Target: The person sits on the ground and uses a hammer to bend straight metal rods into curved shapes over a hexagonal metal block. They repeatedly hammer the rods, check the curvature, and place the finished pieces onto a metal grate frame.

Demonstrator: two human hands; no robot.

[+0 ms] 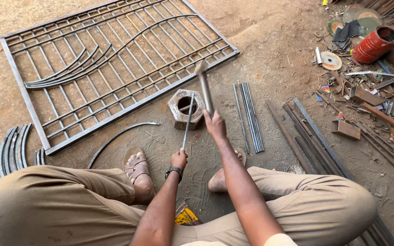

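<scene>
So my left hand [178,160] is wrapped around a thin grey steel rod [188,120], its far end resting across the big rusty hexagonal nut [185,109] on the dirt. My right hand [215,124] grips a steel hammer [204,86], raised over the nut, welded grille [115,68] just behind.

Bare dirt between metal gate [115,64] and flat bars [248,116], hexagonal nut block [185,109] in the way

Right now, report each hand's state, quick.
Left hand: closed around a thin grey metal strip resting on the hexagonal steel block.
Right hand: closed around a raised hammer.
</scene>
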